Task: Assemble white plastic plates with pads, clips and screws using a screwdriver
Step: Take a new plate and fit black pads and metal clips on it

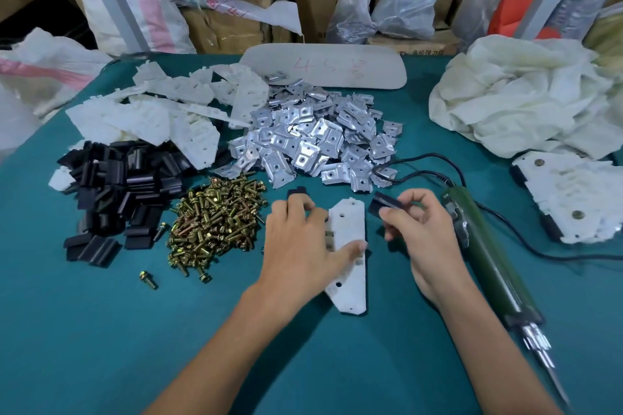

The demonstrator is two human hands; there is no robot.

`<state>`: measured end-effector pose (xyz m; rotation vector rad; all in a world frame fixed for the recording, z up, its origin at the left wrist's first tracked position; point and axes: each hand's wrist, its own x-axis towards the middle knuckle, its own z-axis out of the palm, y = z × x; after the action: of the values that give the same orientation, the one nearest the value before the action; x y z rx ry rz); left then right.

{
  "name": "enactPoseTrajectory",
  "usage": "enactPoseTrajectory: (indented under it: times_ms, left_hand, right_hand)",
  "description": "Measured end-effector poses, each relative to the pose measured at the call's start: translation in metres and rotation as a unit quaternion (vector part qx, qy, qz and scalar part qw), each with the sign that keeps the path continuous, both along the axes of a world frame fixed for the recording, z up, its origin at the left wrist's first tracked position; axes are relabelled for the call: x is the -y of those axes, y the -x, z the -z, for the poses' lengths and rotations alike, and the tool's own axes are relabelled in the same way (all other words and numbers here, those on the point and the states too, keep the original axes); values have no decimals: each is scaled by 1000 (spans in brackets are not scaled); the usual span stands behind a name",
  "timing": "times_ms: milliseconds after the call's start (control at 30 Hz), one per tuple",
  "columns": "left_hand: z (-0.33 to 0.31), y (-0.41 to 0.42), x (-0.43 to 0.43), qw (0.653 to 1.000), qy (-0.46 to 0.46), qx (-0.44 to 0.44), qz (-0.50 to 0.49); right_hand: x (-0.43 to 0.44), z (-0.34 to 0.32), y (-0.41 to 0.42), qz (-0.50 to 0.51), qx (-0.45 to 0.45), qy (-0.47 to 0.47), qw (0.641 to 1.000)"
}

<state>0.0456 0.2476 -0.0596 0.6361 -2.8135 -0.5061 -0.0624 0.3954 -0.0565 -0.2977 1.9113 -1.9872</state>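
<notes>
Plate [350, 226] looks light and stiff (edges grip best): left hand [296, 246] grips its left edge, right hand [424, 229] pinches a soft-looking pad [382, 205] just right of it.

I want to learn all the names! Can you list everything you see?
flat white plastic plate: one, white, middle, under left hand
small black rubber pad: one, black, in right hand
loose white plates: pile, white, far left
black pads: pile, black, left
brass screws: pile, golden, beside pads
metal clips: pile, silver, middle back
electric screwdriver: one, green, lying right
assembled plates: stack, white, right edge
left hand: holds plate
right hand: pinches pad
</notes>
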Motion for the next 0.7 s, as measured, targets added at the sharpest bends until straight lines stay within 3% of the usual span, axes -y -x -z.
enactPoseTrajectory:
  times_ms: [100, 167, 233, 333, 500, 700]
  left_hand:
    - [3, 4, 0, 981, -187, -54, -5]
    - [5, 4, -2, 928, -359, -95, -15]
    - [8, 3, -3, 883, -448, -138, -8]
    - [9, 1, -5, 855, -490, -168, 21]
    - [13, 2, -4, 852, -493, -171, 44]
    - [10, 0, -6, 853, -481, -192, 73]
  right_hand:
    - [0, 0, -1, 6, 0, -5, 1000]
    - [1, 1, -1, 12, 7, 5, 1000]
    - [2, 2, 1, 15, 27, 28, 999]
    - [4, 4, 0, -14, 71, 68, 995]
    - [9, 9, -6, -37, 33, 3, 999]
    - [7, 10, -4, -28, 25, 13, 999]
